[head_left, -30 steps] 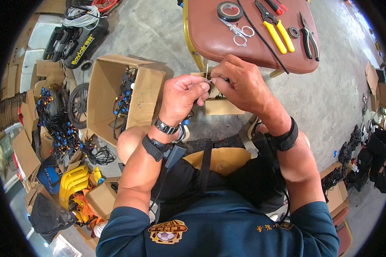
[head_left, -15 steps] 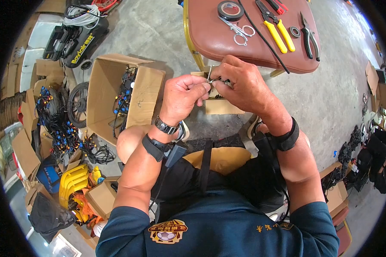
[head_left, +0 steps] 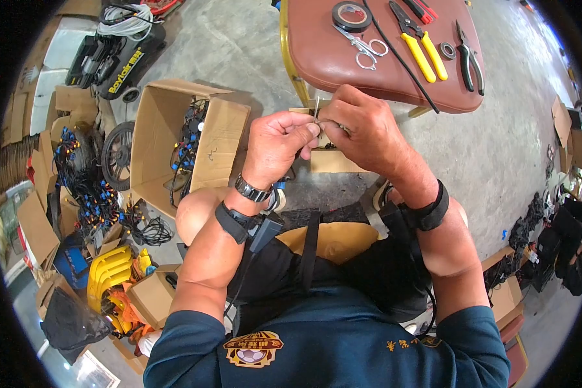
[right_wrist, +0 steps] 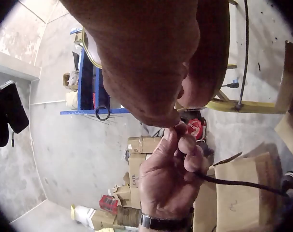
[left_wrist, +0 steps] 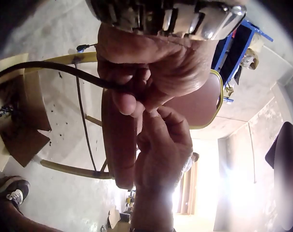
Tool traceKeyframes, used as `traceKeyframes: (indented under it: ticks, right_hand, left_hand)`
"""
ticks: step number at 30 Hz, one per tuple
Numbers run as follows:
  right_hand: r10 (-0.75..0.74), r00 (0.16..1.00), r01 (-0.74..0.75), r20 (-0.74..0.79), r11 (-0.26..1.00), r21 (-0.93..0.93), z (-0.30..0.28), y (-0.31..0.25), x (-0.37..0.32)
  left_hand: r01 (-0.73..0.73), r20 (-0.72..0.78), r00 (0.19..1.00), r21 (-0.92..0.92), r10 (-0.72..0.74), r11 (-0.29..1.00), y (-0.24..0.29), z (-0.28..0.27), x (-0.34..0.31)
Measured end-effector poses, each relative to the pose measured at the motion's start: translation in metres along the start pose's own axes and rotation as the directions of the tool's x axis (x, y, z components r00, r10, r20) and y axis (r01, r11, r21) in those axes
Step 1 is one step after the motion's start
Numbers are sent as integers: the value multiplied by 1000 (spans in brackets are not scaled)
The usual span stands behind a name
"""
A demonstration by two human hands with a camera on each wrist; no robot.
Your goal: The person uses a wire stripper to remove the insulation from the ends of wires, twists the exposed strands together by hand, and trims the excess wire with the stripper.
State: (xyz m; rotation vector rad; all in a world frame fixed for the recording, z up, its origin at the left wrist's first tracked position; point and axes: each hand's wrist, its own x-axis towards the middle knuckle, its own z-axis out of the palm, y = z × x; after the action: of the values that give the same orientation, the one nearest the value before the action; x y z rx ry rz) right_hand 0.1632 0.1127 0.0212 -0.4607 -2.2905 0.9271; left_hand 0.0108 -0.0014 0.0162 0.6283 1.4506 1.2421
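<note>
The left hand (head_left: 275,143), with a watch at its wrist, pinches a thin wire end between thumb and index finger. A black cable (left_wrist: 55,66) runs out of that hand in the left wrist view. Tip to tip with it, the right hand (head_left: 363,124) has thumb and index finger curled round the wire's tip. A thin pale strand (head_left: 317,106) stands up between the fingertips. In the right wrist view the cable (right_wrist: 233,182) leaves the left palm to the right. The fingers hide most of the join.
On the brown chair seat (head_left: 317,58) lie black tape (head_left: 351,17), scissors (head_left: 363,50), yellow-handled strippers (head_left: 425,55), pliers (head_left: 470,61), a small ring and a black cable. Left are an open carton (head_left: 221,149) with wiring, a wheel and a black machine (head_left: 119,64). A smaller carton stands below the hands.
The right fingers have shifted slightly at the wire, rolling from spread to closer together. The hands stay nearly in place, and the head view has moved a little.
</note>
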Motion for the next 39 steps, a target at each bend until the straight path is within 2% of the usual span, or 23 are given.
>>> traceKeyframes:
  ticks: [7, 16, 19, 22, 25, 28, 31, 34, 39]
  right_hand:
    - [-5, 1000, 5, -12, 1000, 4, 2, -1, 0]
    - [-83, 996, 81, -26, 995, -53, 2, -3, 3]
    - [-141, 989, 137, -46, 987, -90, 5, 1, 4]
    - [-137, 990, 132, -22, 981, -139, 5, 2, 6]
    - [-80, 996, 75, -38, 989, -128, 10, 2, 2]
    - [-35, 996, 33, -78, 999, -18, 11, 2, 1]
    - [120, 991, -111, -57, 986, 127, 6, -8, 1]
    - [244, 970, -235, -3, 938, 256, 3, -12, 1]
    - [210, 978, -201, -20, 957, 208, 3, -7, 0]
  left_hand:
    - [-48, 47, 998, 46, 46, 998, -2, -1, 0]
    - [24, 73, 997, -79, -18, 997, -2, -2, -1]
    - [-21, 127, 991, -138, 39, 990, -3, 0, 0]
    - [-6, 141, 990, -162, 29, 987, -1, 0, 0]
    - [1, 85, 996, -170, 14, 985, -4, 1, 1]
    - [12, 67, 998, -191, 1, 982, -6, -3, 4]
    - [-28, 27, 999, -274, 37, 961, -7, -2, 3]
    - [-44, 7, 999, -264, 47, 964, -6, -2, 3]
    - [-67, 7, 998, -223, 70, 972, -9, -2, 4]
